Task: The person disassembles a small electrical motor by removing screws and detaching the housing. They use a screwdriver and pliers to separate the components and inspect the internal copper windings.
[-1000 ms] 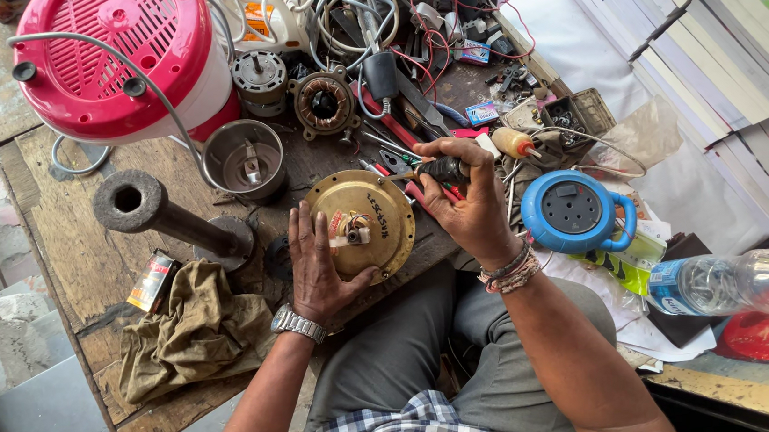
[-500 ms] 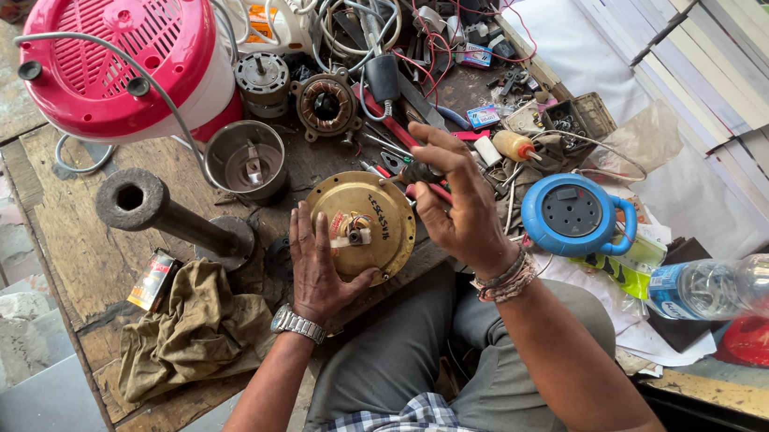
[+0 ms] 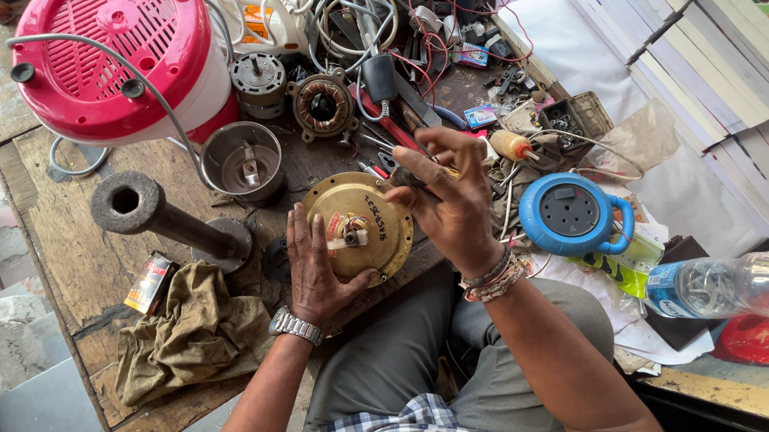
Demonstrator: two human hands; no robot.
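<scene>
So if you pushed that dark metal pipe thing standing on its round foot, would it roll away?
Probably not. The dark metal pipe with a round flange foot looks thick-walled, so likely heavy for its size. Its wide foot sits on the worn wooden workbench, so it would more likely scrape or tip than roll. Rigid, not fragile.

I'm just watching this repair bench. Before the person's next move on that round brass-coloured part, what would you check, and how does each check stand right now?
1. Round brass-coloured part steadied: ok, the left hand lies flat against its left edge.
2. Part fully on the wooden bench: cannot tell, it sits close to the front edge.
3. Right hand has its tool: ok, its fingers pinch a small dark-tipped tool at the part's upper right rim.
4. Centre of the part open to view: ok, the small white and red pieces there are uncovered.
5. Room around the part: not ok, loose tools and wires crowd its upper right side.
6. Blue cable reel out of the way: ok, it lies apart, right of the right hand.
</scene>
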